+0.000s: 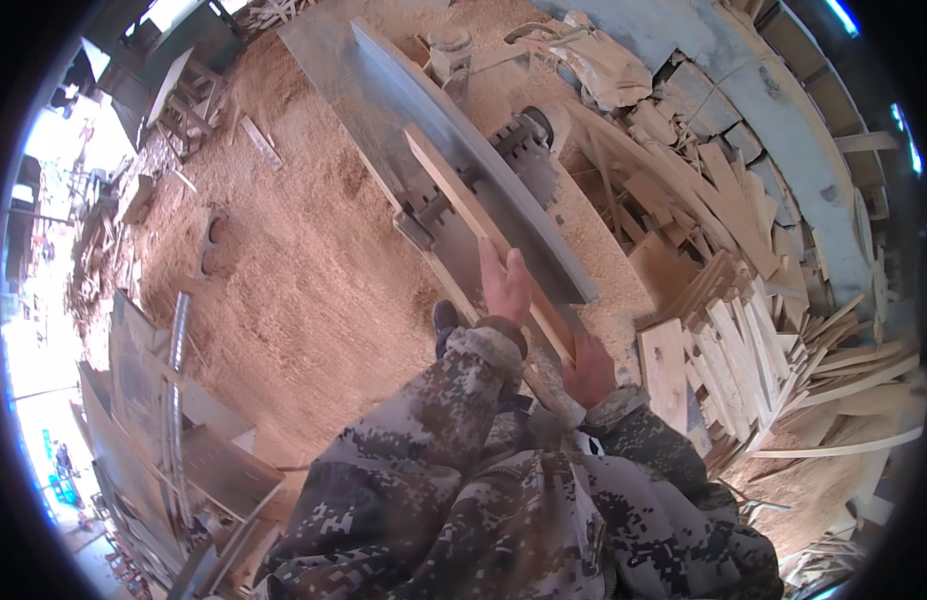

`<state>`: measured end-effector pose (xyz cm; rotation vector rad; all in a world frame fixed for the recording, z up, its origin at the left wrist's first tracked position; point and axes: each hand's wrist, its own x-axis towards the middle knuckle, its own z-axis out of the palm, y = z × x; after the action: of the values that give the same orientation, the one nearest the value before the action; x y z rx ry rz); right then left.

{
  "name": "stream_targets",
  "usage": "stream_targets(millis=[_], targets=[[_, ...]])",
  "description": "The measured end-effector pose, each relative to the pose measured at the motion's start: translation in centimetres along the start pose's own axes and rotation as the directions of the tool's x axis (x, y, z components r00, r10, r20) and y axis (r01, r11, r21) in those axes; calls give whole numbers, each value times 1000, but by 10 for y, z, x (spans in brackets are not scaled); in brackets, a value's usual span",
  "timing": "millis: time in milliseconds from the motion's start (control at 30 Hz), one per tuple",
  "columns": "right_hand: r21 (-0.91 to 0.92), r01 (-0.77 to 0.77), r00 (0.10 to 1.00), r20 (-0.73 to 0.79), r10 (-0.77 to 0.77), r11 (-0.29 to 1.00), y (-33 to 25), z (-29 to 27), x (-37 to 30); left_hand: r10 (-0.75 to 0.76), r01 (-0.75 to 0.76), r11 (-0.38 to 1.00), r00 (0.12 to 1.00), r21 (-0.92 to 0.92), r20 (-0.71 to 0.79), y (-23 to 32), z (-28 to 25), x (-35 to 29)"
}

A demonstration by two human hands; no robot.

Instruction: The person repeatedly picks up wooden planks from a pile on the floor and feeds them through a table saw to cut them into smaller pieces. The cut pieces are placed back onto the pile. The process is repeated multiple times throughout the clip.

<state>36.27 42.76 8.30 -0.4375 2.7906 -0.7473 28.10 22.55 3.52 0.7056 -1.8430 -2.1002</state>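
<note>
A long, narrow wooden strip [449, 187] lies along the metal bed of a jointer [359, 95], reaching across the gap in the middle of the bed. Its far end points up and left, a little apart from the long metal fence [424, 88]. Midway along the strip, my left hand [507, 288] is closed on it with the thumb raised near the top edge. My right hand [590, 371] wraps round the near end, close to my body. The fingers' undersides are hidden on both hands.
Sawdust [294, 230] covers the floor to the left. Offcuts [739, 345] are heaped at the right, near a pale blue-grey wall-like surface [784, 120]. Large sheets [144, 350] lean at the lower left. A motor-like part [529, 130] sits behind the fence, and a wooden stool [184, 100] stands far left.
</note>
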Motion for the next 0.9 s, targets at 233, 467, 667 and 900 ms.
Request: stream_targets(millis=[233,467,667,900], targets=[[-101,29,1000,-5,-29,994,70,-9,-120,128,-63,957,968,282,-217,-7,57,-58],[-49,81,990,-112,-86,995,56,8,-83,237,-164,933,950,321,-202,-7,56,-20],[-3,75,990,-123,-75,997,8,10,-19,238,-178,941,953,290,-190,3,42,50],[36,234,960,-167,-225,972,-67,24,102,319,-232,907,923,352,-215,14,-4,188]])
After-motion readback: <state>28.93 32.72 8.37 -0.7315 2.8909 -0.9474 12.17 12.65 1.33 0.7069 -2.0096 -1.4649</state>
